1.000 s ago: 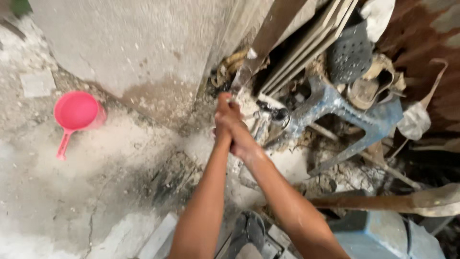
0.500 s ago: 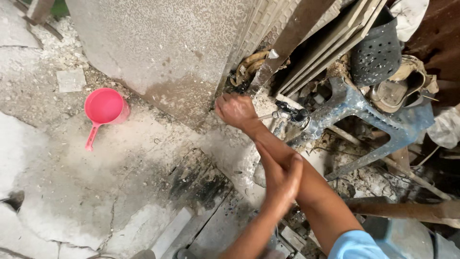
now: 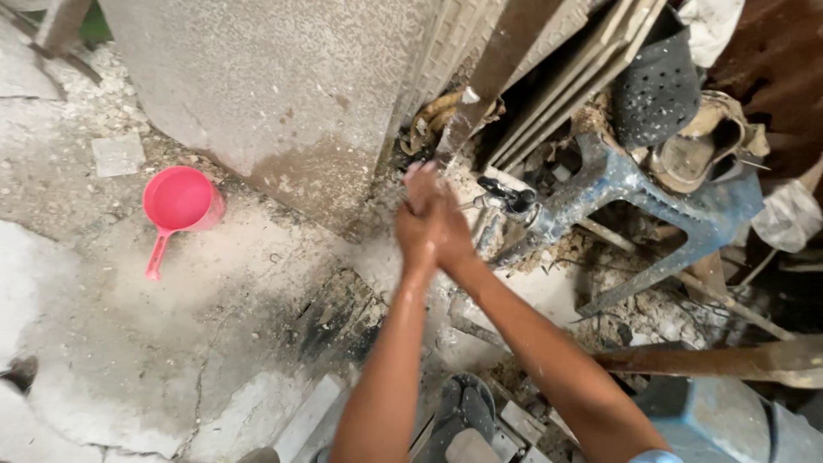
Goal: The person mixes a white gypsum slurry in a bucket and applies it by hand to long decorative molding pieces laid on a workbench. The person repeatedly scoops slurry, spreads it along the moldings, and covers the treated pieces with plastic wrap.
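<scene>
- I see my left hand and right hand pressed palm to palm, holding nothing, mid-frame beside the tap.
- Washing looks underway; rinsing remains.
- Pink scoop sits unused, upper left.

1. This is a rough back yard or outdoor wash spot by a house.
2. The ground is cracked, dirty concrete.
3. A water tap sticks out low by a bare grey wall.
4. A pink scoop sits on the ground.
5. Old boards, a broken blue chair and junk are piled up.
</scene>
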